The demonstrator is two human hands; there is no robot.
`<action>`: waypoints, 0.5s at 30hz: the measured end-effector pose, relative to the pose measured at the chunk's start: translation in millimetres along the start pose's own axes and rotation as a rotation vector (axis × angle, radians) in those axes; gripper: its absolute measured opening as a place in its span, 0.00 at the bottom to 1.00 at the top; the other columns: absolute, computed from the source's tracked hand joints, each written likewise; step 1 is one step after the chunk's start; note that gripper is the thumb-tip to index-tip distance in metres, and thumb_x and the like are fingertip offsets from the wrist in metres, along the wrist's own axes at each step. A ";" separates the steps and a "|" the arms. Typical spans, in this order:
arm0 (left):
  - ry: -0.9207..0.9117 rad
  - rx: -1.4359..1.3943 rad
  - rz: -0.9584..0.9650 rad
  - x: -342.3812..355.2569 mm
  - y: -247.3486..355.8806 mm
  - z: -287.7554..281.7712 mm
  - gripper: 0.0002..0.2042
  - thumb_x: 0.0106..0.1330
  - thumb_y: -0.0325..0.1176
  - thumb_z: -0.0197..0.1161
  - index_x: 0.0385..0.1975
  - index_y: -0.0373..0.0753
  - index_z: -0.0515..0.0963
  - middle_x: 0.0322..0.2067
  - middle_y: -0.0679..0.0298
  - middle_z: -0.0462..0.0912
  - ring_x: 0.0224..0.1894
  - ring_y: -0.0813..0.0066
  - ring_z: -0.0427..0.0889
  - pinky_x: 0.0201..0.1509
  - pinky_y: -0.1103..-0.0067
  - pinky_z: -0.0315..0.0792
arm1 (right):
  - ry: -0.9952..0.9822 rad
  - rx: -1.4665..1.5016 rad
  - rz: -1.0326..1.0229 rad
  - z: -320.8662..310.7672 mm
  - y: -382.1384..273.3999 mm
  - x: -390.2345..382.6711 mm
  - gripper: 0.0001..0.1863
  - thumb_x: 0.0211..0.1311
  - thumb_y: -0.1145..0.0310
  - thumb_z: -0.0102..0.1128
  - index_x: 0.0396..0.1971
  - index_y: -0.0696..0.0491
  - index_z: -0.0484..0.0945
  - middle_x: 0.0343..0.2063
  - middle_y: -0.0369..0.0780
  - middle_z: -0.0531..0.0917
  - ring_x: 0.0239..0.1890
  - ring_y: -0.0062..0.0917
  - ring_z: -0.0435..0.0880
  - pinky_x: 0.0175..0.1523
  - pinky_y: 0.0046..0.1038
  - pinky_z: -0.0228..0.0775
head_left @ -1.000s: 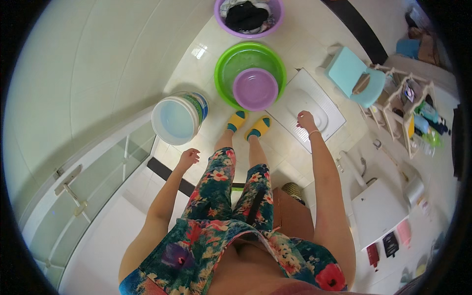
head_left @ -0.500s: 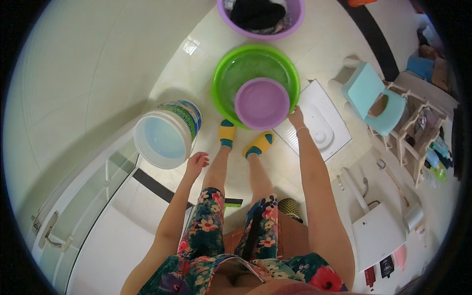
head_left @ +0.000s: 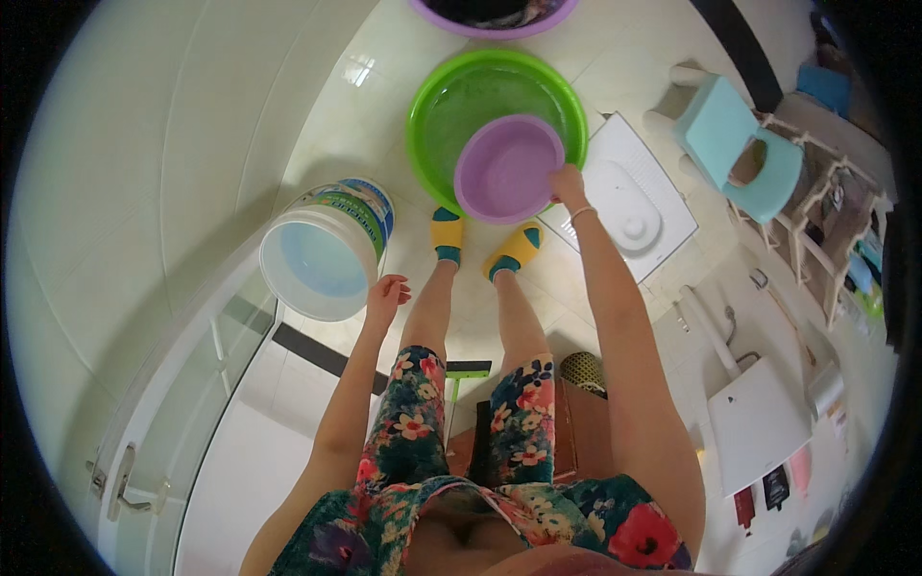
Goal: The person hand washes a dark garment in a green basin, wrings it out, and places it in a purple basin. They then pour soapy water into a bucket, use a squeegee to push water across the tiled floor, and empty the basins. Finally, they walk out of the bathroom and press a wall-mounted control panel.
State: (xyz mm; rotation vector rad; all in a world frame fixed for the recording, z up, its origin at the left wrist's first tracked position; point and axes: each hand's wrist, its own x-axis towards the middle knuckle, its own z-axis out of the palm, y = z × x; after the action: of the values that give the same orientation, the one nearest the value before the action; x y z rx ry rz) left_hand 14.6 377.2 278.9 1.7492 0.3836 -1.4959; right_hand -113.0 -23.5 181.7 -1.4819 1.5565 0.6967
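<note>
At the right rim of a small purple basin (head_left: 509,171), my right hand (head_left: 568,184) is closed on the edge. The basin looks slightly tilted and overlaps the near part of a large green basin (head_left: 419,158), which holds clear water. My left hand (head_left: 388,296) hangs free beside a white bucket (head_left: 370,252), its fingers loosely bent and a little apart, holding nothing. Bluish water shows inside the bucket.
A squat toilet pan (head_left: 663,206) is set in the floor at the right. Beyond it stand a light-blue toilet chair (head_left: 715,130) and a rack (head_left: 816,254). Another purple tub (head_left: 499,29) with dark clothes sits at the far edge. A glass door (head_left: 192,384) is at the left.
My right hand has gone from the green basin's right edge to the purple basin's rim and closed on it. The purple basin has tipped slightly. The whole view has shifted a little.
</note>
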 end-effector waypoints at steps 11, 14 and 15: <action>-0.173 0.124 0.137 -36.8 77.9 45.2 0.09 0.62 0.29 0.46 0.35 0.34 0.71 0.26 0.61 0.76 0.26 0.76 0.76 0.32 0.82 0.72 | 0.741 -0.024 -0.113 -92.4 39.2 -114.5 0.11 0.43 0.71 0.50 0.25 0.63 0.70 0.23 0.54 0.76 0.28 0.46 0.77 0.35 0.39 0.70; -0.196 0.140 0.132 -56.2 100.9 52.5 0.08 0.62 0.30 0.46 0.35 0.35 0.71 0.25 0.62 0.76 0.26 0.76 0.76 0.32 0.82 0.72 | 0.811 0.075 -0.048 -117.7 103.2 -158.3 0.12 0.43 0.73 0.50 0.28 0.65 0.70 0.22 0.54 0.76 0.26 0.45 0.77 0.32 0.38 0.70; -0.205 0.151 0.145 -61.8 106.1 53.0 0.08 0.62 0.29 0.46 0.35 0.35 0.72 0.25 0.62 0.76 0.25 0.76 0.76 0.30 0.83 0.72 | 0.773 0.128 0.011 -121.6 136.7 -180.0 0.13 0.43 0.73 0.50 0.30 0.66 0.70 0.21 0.53 0.77 0.25 0.43 0.78 0.30 0.37 0.71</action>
State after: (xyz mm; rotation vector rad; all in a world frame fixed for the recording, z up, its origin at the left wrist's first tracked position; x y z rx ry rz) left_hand 33.1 286.4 375.3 1.6786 0.0388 -1.6142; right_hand -283.4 -17.9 373.5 -1.7463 2.1210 -0.0065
